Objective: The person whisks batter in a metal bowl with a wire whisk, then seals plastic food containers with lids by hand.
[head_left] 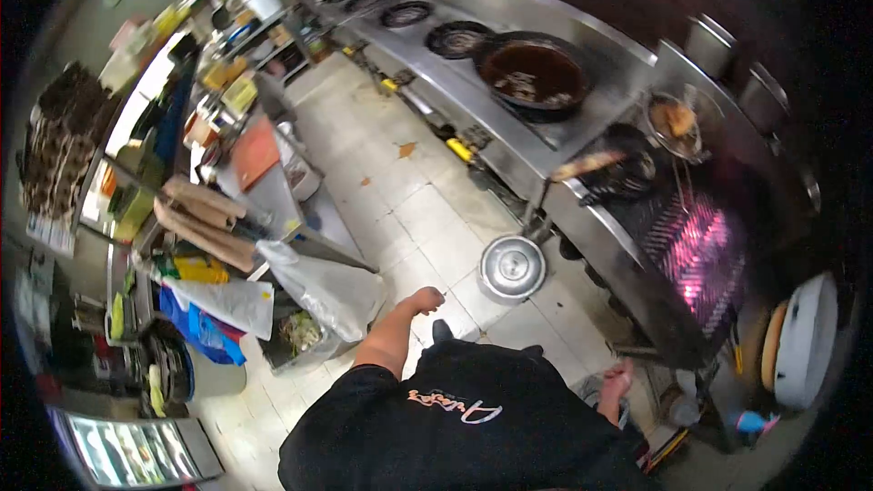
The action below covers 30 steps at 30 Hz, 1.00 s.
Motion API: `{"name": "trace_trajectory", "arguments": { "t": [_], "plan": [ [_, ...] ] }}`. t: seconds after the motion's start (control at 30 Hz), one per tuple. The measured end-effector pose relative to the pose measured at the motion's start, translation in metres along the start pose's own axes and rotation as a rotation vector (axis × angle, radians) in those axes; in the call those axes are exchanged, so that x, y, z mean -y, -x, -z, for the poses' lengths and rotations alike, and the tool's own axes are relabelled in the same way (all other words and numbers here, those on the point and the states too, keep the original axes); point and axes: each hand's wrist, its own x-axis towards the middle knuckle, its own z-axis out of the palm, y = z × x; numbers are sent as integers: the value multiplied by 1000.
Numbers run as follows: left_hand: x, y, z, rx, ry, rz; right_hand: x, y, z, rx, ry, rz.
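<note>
Centre: left hand (423,301) is hanging near lidded pot (513,267) | lower right: right hand (616,382) is hanging | both grips: cannot tell | upper right: strainer (662,143) is holding food (678,118), seemingly cooked; wok (485,65) is seemingly cooking

right hand (617,380) blurred, its grip too small to tell, black shirt (391,436) cut off below, shoes (442,331) mostly hidden

You can't make out a full word anywhere. Across the chest of your black shirt (400,441) runs script-like lettering (479,414), white and pinkish, too blurred for you to read surely. On the pale sheet (50,235) at far left, you can read nothing.
</note>
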Motion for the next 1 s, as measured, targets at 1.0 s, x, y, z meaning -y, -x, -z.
{"name": "trace_trajectory", "arguments": {
  "t": [1.0],
  "plan": [
    [313, 246, 1, -235, 705, 252, -250, -11, -210, 931, 1661, 27]
  ]
}}
